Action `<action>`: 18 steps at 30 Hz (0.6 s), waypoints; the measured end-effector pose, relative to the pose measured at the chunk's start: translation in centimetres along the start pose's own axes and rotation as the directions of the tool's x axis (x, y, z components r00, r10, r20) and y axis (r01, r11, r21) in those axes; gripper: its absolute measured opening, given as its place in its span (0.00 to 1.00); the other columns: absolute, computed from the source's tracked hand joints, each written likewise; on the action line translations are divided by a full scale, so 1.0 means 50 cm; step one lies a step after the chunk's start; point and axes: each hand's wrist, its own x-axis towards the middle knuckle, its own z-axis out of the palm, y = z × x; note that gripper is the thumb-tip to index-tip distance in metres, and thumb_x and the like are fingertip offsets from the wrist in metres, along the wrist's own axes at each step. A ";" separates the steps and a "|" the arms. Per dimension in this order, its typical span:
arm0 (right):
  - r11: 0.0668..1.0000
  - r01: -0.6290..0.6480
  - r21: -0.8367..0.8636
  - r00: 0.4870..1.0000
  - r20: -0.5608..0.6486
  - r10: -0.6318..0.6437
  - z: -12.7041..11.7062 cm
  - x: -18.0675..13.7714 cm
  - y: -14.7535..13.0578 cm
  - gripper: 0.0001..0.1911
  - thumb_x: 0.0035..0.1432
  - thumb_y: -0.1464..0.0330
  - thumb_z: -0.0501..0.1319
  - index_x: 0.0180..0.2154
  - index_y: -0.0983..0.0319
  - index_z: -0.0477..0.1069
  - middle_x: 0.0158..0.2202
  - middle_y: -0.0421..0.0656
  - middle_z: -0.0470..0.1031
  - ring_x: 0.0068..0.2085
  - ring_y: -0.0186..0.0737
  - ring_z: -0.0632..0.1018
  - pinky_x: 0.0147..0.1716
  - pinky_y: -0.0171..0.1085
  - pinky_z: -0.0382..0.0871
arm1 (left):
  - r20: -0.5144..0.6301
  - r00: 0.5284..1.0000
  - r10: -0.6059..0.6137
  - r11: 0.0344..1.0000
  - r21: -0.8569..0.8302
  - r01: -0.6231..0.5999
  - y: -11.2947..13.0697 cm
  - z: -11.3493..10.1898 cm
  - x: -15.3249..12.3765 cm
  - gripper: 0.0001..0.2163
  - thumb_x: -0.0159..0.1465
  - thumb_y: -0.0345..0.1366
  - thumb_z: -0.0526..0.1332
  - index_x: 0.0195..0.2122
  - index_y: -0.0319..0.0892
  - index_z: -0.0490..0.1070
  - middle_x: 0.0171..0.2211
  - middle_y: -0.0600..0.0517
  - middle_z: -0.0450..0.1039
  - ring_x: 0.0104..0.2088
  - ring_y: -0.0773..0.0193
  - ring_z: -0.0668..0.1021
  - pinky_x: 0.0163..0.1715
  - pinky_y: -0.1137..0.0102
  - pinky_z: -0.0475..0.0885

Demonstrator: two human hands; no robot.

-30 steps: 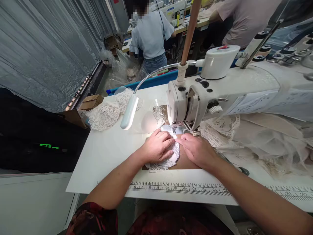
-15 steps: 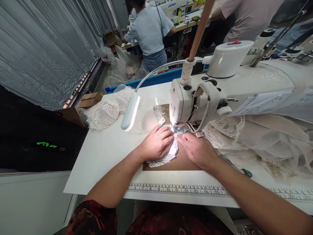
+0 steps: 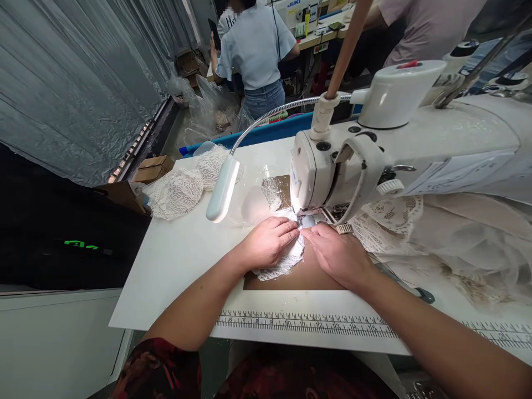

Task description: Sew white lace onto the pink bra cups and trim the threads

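Note:
A small white lace piece (image 3: pixel 286 260) lies on the brown plate just in front of the needle of a white sewing machine (image 3: pixel 374 155). My left hand (image 3: pixel 268 241) rests flat on the lace, fingers stretched toward the presser foot. My right hand (image 3: pixel 336 252) lies palm down beside it on the right, fingers together and pointing at the needle, pressing the lace edge. More lace (image 3: pixel 272 191) comes out behind the foot.
A gooseneck lamp (image 3: pixel 222 188) hangs over the table's left half. Lace cups (image 3: pixel 178 191) are piled at the far left corner. Pale fabric and lace (image 3: pixel 449 238) are heaped under the machine arm. A printed ruler (image 3: pixel 307 324) runs along the front edge. People work at tables behind.
The lace has fed away from me under the foot, so less of it shows by my hands. Both hands slid slightly forward with it. The camera shifted a little.

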 end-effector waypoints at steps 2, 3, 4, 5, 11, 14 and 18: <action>1.000 -0.005 -0.016 1.000 0.004 0.005 -0.001 0.001 -0.001 0.18 0.57 0.76 0.50 0.41 0.62 0.76 0.30 0.43 0.74 0.26 0.35 0.67 0.24 0.35 0.52 | 0.027 1.000 -0.012 1.000 0.014 0.012 -0.001 0.000 0.000 0.17 0.65 0.31 0.52 0.54 0.33 0.67 0.54 0.39 0.69 0.53 0.52 0.70 0.51 0.55 0.69; 1.000 -0.004 -0.020 1.000 0.005 0.004 -0.002 0.001 -0.002 0.18 0.57 0.76 0.50 0.40 0.62 0.76 0.30 0.43 0.74 0.26 0.35 0.67 0.24 0.35 0.52 | 0.038 0.999 -0.019 1.000 0.019 0.018 -0.001 -0.001 0.000 0.17 0.65 0.31 0.52 0.54 0.33 0.68 0.55 0.39 0.69 0.53 0.52 0.70 0.51 0.55 0.68; 1.000 -0.004 -0.021 1.000 0.008 0.004 -0.003 0.001 -0.002 0.18 0.57 0.76 0.50 0.40 0.62 0.76 0.30 0.42 0.74 0.26 0.35 0.67 0.24 0.35 0.52 | 0.047 0.999 -0.023 1.000 0.020 0.022 -0.001 -0.002 0.000 0.17 0.65 0.31 0.53 0.54 0.33 0.68 0.55 0.39 0.69 0.54 0.52 0.70 0.52 0.56 0.68; 1.000 -0.003 -0.020 1.000 0.012 0.004 -0.003 0.001 -0.002 0.18 0.57 0.77 0.50 0.40 0.62 0.76 0.30 0.42 0.74 0.26 0.35 0.68 0.24 0.35 0.52 | 0.055 0.998 -0.027 0.999 0.020 0.026 -0.002 -0.003 0.000 0.17 0.65 0.31 0.53 0.54 0.34 0.67 0.55 0.39 0.69 0.54 0.52 0.70 0.52 0.56 0.68; 0.999 -0.010 0.049 0.998 0.060 0.007 -0.006 -0.001 0.002 0.19 0.57 0.77 0.49 0.41 0.62 0.76 0.33 0.43 0.75 0.27 0.34 0.70 0.24 0.35 0.53 | 0.059 0.996 -0.062 0.998 0.007 0.062 -0.010 -0.004 0.000 0.17 0.66 0.31 0.51 0.55 0.36 0.67 0.56 0.43 0.69 0.55 0.53 0.69 0.53 0.57 0.66; 0.998 -0.025 0.063 0.998 0.067 0.021 -0.005 -0.001 0.003 0.19 0.56 0.77 0.49 0.42 0.61 0.76 0.34 0.43 0.76 0.27 0.34 0.70 0.24 0.35 0.52 | 0.064 0.994 -0.084 0.996 0.009 0.084 -0.013 -0.005 0.001 0.17 0.66 0.31 0.51 0.56 0.37 0.66 0.56 0.43 0.68 0.55 0.53 0.68 0.52 0.56 0.66; 0.999 -0.039 0.033 0.996 0.077 0.036 -0.004 0.002 0.001 0.19 0.57 0.76 0.49 0.43 0.61 0.76 0.34 0.42 0.76 0.27 0.34 0.69 0.24 0.36 0.51 | 0.054 0.992 -0.113 0.994 0.016 0.112 -0.014 -0.008 0.003 0.18 0.65 0.30 0.50 0.56 0.36 0.66 0.57 0.42 0.68 0.55 0.52 0.68 0.52 0.56 0.66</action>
